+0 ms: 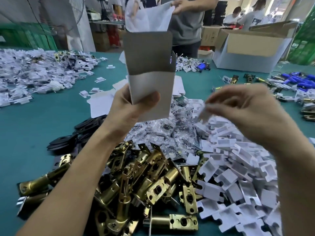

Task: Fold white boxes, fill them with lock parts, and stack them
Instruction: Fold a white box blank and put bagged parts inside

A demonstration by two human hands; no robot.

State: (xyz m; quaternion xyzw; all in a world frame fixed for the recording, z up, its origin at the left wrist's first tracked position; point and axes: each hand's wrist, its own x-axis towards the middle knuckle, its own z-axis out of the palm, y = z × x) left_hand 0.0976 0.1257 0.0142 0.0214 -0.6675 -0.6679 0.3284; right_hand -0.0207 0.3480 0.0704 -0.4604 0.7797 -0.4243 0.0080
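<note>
Head view looks down on a teal-green table top [34, 125] heaped with parts. The left hand [131, 106] grips a tall white cardboard box [153, 79] near its lower end, thumb across the front face and fingers round the back, holding it upright above the table with its top open and its grey-lined flap standing up. The right hand [247, 108] hovers to the right of the box, apart from it, fingers curled and drawn together; it is motion-blurred, and a smeared white shape sits at the fingertips, so I cannot tell whether it pinches anything. Below both forearms lies a pile of brass-coloured cylindrical door latches [144, 181], touching a heap of small white moulded plastic pieces [238, 167] on its right. Behind the latches sits a mound of clear plastic bags of small hardware [167, 132], and to the left a stack of black flat metal plates [68, 140]. Flat unfolded white box blanks [100, 104] lie beyond the left hand. Across the table stands a person in a grey shirt [187, 23] holding white paper [150, 17], beside an open brown cardboard carton [252, 48].
</note>
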